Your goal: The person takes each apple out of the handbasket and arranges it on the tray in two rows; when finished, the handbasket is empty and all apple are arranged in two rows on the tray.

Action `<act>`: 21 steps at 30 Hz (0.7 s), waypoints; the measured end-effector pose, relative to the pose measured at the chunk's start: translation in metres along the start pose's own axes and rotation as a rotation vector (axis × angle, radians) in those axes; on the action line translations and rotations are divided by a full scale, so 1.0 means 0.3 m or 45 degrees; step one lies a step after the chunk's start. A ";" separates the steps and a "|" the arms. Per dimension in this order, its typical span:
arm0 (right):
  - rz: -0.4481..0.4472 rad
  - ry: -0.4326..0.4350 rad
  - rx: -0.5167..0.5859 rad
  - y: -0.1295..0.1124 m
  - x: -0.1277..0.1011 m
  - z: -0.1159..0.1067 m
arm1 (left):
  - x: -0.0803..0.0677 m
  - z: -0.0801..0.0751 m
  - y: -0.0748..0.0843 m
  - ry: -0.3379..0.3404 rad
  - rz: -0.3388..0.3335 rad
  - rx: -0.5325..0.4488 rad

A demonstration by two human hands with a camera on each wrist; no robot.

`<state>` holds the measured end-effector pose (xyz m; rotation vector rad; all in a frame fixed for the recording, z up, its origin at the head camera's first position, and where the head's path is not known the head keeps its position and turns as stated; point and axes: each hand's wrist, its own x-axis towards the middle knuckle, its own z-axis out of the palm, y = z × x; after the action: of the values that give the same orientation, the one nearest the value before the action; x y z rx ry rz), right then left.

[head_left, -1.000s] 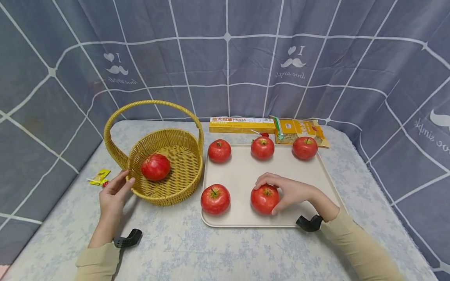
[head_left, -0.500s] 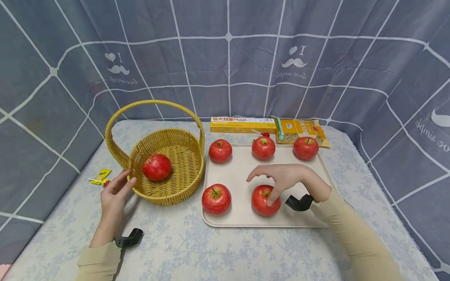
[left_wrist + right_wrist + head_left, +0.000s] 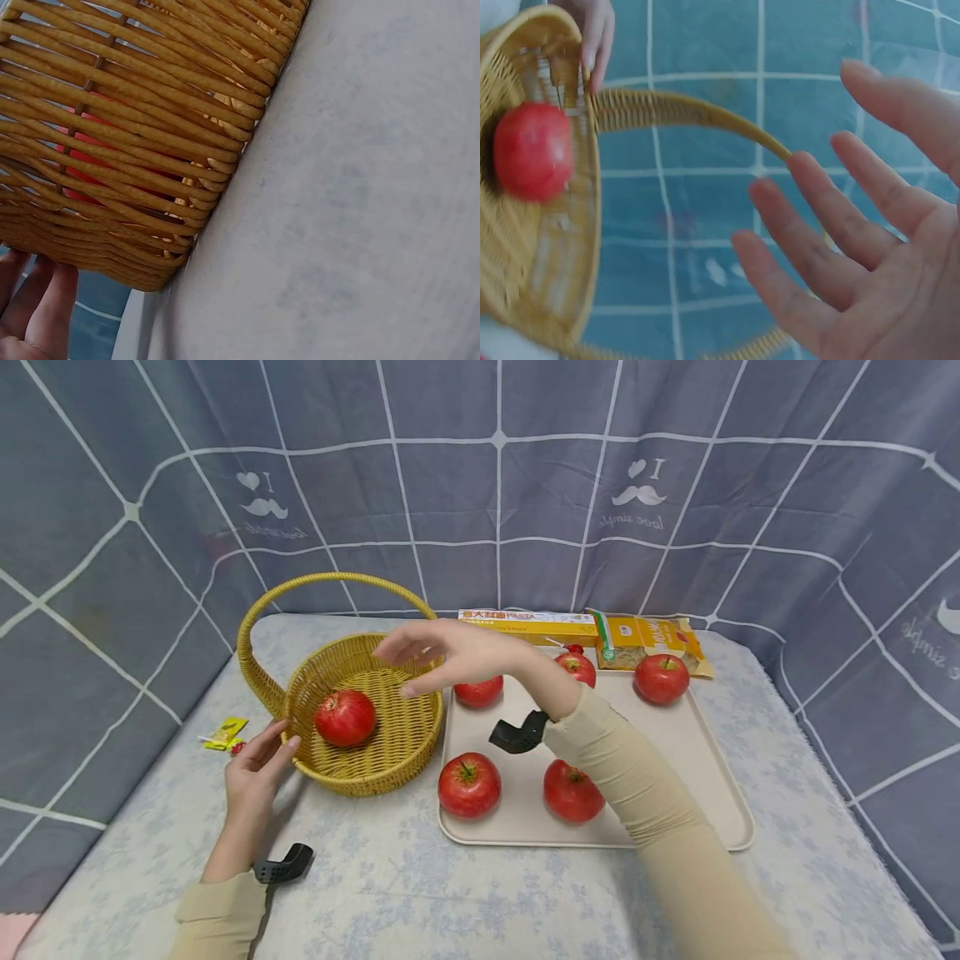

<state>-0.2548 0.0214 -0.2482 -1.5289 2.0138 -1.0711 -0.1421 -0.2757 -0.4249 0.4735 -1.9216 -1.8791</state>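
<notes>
Basket, wicker with hoop handle, sits on the worktop just left of the tray. One red apple in basket, resting on the weave, also seen in the right wrist view. Left hand touches the basket's outer wall at its left rim, fingers relaxed, gripping nothing; left wrist view shows just fingertips beside the wicker. Right hand hovers over the basket's right rim, palm released, fingers spread, empty. Change: a second ago that hand was curled over the front-right apple on the tray; it let go, lifted, and swung across to the basket without it. That apple is unmoved on the tray, partly behind the sleeve. So no transfer this pass; basket count remains one, five apples on tray. Front-left apple nearest the basket. Pasta box and noodle bag behind the tray; small wrapper left of basket.
</notes>
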 end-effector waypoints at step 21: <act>0.379 -0.207 -0.076 0.287 0.349 0.244 | 0.003 -0.004 0.001 -0.024 0.017 0.051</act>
<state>-0.2923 -0.0916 -0.3461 -1.2472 2.0909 -0.7521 -0.1421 -0.2771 -0.4244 0.4551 -1.9729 -1.8462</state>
